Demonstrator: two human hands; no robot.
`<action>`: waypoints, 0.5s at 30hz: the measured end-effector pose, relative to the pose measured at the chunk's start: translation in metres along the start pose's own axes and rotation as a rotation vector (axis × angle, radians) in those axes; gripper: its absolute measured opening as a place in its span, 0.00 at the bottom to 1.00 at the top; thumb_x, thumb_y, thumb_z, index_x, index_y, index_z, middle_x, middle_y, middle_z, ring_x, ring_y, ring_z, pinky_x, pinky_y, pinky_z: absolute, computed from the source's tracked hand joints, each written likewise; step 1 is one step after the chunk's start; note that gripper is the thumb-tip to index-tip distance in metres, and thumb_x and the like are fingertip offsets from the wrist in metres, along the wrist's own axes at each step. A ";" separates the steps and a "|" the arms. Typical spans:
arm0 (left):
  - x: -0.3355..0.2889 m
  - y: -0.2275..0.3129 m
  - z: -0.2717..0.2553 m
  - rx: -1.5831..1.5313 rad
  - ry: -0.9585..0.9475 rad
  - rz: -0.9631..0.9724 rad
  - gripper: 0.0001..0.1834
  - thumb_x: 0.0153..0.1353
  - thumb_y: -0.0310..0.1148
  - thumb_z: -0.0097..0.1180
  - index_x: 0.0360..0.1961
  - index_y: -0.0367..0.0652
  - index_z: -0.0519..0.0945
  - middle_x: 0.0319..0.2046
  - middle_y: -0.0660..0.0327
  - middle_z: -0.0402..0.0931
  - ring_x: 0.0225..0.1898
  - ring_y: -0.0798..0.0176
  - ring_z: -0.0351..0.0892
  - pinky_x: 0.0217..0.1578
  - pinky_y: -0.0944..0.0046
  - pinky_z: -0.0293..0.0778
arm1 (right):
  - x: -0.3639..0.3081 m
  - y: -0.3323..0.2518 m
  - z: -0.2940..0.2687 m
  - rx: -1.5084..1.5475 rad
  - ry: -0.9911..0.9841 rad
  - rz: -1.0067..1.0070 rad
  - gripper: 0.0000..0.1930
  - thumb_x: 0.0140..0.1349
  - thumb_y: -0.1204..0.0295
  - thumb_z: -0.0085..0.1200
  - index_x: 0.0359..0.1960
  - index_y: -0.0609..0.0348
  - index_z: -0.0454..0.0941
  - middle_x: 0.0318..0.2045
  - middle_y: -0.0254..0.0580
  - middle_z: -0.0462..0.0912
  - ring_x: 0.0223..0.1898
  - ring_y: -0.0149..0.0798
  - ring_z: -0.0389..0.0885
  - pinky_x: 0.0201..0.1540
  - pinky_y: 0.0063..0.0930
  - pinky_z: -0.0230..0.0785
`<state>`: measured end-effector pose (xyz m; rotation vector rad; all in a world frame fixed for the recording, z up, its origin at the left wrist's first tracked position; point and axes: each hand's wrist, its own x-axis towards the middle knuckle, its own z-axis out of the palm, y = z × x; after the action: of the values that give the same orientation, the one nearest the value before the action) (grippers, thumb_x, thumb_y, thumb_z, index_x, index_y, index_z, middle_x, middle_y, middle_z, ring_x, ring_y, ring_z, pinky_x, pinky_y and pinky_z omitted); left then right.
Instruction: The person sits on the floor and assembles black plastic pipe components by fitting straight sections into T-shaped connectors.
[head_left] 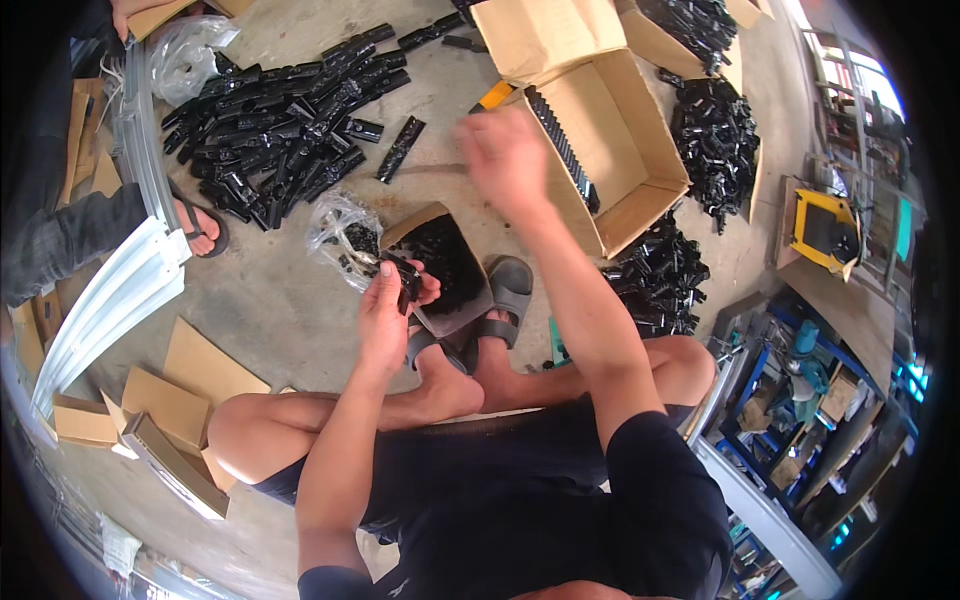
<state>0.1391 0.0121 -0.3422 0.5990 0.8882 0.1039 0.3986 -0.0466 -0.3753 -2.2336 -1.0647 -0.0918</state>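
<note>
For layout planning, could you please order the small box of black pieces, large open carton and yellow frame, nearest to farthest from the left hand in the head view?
1. Small box, just right of the left hand.
2. Large open carton, ahead and right.
3. Yellow frame, far right.

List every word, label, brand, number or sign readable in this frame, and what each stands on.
No text can be read anywhere in this view.
Open cardboard box: no legible print on its visible faces.
Black piece in the left hand: too small to tell any marking.
Yellow-framed item at right: too small and blurred to read.
</note>
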 end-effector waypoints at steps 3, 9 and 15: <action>-0.007 0.001 -0.002 -0.028 -0.096 0.046 0.21 0.75 0.44 0.53 0.55 0.37 0.76 0.42 0.55 0.83 0.43 0.60 0.83 0.49 0.59 0.78 | -0.011 0.075 -0.071 -0.109 0.202 0.433 0.08 0.63 0.72 0.58 0.40 0.58 0.86 0.39 0.52 0.86 0.43 0.57 0.84 0.50 0.47 0.76; -0.009 -0.002 0.006 -0.003 -0.231 -0.005 0.17 0.75 0.37 0.55 0.58 0.38 0.78 0.43 0.58 0.82 0.45 0.61 0.82 0.50 0.58 0.78 | -0.129 0.234 -0.087 -0.522 -0.597 0.742 0.13 0.63 0.72 0.52 0.45 0.61 0.85 0.44 0.63 0.86 0.48 0.61 0.86 0.54 0.48 0.78; -0.025 0.002 -0.005 -0.041 -0.297 0.004 0.26 0.76 0.46 0.52 0.63 0.36 0.75 0.43 0.59 0.81 0.45 0.60 0.82 0.51 0.56 0.80 | -0.113 0.186 -0.101 -0.626 -0.304 0.813 0.13 0.62 0.67 0.54 0.44 0.58 0.84 0.39 0.65 0.86 0.48 0.59 0.86 0.50 0.50 0.80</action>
<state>0.1191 0.0079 -0.3259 0.5607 0.5953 0.0352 0.4773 -0.2662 -0.4309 -3.1588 -0.1787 0.3141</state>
